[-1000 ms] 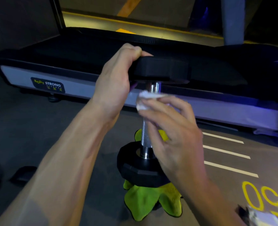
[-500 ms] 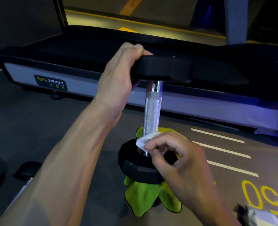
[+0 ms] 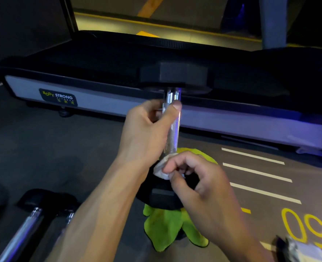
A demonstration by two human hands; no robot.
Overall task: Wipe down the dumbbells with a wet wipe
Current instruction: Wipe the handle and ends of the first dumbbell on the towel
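Note:
A dumbbell stands upright on a green cloth (image 3: 167, 225). Its chrome handle (image 3: 172, 133) runs up to a black top head (image 3: 181, 74), and the bottom head (image 3: 162, 199) rests on the cloth. My left hand (image 3: 147, 133) grips the upper part of the handle, thumb across the front. My right hand (image 3: 199, 184) pinches a crumpled white wet wipe (image 3: 161, 170) at the base of the handle, just above the bottom head.
A treadmill (image 3: 118, 103) with a "Body Strong" label lies across the floor behind. Two more dumbbells (image 3: 30, 220) lie at the lower left. A packet (image 3: 300, 250) sits at the lower right by the yellow "50" floor marking.
My left hand let go of the top head and dropped onto the upper handle. My right hand slid the wipe from the handle's top down to its base.

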